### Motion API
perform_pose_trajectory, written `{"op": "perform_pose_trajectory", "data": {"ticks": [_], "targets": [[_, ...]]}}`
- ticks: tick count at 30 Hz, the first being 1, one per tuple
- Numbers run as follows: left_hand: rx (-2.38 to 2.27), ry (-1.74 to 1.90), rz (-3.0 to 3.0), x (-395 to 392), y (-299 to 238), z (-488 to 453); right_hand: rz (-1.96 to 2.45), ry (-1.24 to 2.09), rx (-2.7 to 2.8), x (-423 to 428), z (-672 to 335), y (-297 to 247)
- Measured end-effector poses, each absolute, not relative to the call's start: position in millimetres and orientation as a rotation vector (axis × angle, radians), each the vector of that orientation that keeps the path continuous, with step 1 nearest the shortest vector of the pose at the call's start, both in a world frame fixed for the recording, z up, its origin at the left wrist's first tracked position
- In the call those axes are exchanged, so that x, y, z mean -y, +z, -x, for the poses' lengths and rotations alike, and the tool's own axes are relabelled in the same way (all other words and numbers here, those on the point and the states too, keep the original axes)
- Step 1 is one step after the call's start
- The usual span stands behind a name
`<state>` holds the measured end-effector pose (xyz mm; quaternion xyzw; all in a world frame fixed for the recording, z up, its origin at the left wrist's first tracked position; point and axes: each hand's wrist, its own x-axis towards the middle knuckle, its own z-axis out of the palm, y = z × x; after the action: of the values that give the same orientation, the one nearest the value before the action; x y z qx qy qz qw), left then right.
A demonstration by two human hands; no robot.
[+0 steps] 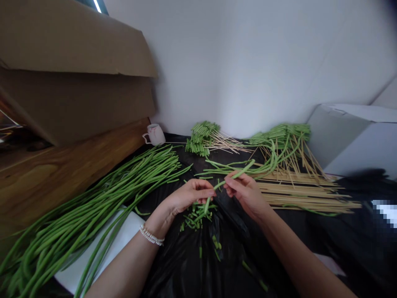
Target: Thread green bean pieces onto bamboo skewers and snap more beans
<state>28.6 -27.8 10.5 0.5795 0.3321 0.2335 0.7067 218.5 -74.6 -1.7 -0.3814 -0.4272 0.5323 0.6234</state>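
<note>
Between my two hands runs a thick green garlic scape (243,169), its upper end slanting up to the right. My left hand (198,191) pinches it lower down, with a stretch of stem hanging below the fingers. My right hand (243,188) is closed on it farther up, thumb against fingertips. Short cut green pieces (195,217) are heaped beneath my left hand. Just beyond my hands lie several loose, curling scapes (226,166). A large bundle of long scapes (102,207) stretches along the left, partly over a white sheet (108,238).
Bamboo skewers (304,192) are spread at right. Skewered stacks of cut scapes stand by the wall, one stack (201,138) central, another stack (282,134) farther right. A mug (155,134), a cardboard box (77,95) and a white box (347,136) flank black plastic sheeting (180,265).
</note>
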Motion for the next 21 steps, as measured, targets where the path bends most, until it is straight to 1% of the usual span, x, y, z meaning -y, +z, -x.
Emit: {"op": "perform_pose_trajectory", "data": {"ticks": [6, 9, 11, 13, 18, 21], "targets": [[-0.694, 0.927, -1.024, 21, 3, -36, 0.967, 1.130, 1.212, 79, -210, -3], [-0.705, 1.103, -0.850, 11, 1, -32, 1.002, 1.162, 1.306, 83, -202, -4], [-0.702, 1.149, -0.779, 7, 3, -27, 0.994, 1.188, 1.305, 84, -200, -4], [-0.691, 1.069, -0.815, 8, 6, -24, 0.989, 1.196, 1.265, 83, -201, -3], [-0.663, 0.690, -1.147, 28, 5, -36, 0.981, 1.243, 1.247, 82, -206, -4], [-0.624, 0.609, -1.269, 35, 3, -40, 0.974, 1.272, 1.272, 81, -205, -6]]}}
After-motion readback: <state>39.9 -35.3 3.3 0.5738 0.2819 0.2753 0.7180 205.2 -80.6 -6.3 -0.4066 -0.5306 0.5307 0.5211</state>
